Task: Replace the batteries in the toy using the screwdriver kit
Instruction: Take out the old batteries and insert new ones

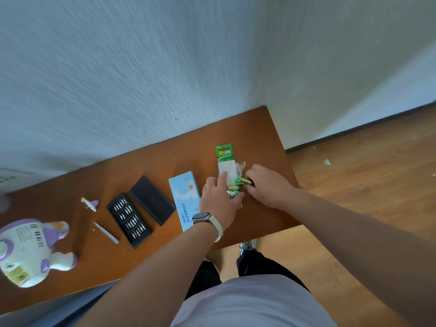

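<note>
A green battery pack (225, 156) lies on the brown table (259, 138) at the right, its plastic torn open. My left hand (218, 199) presses on the pack's lower part, forefinger stretched over the white card. My right hand (265, 185) pinches a green and gold battery (245, 181) at the pack. The white and purple toy (30, 251) lies at the far left with its battery bay showing. Its small cover (89, 204) lies above it. The screwdriver handle (106, 232) lies beside the open black bit case (128, 219).
The bit case's black lid (152, 200) and a light blue kit box (185, 199) lie in the middle of the table. A wall runs along the table's far edge. Wooden floor lies to the right, past the table's right edge. My legs stand at the near edge.
</note>
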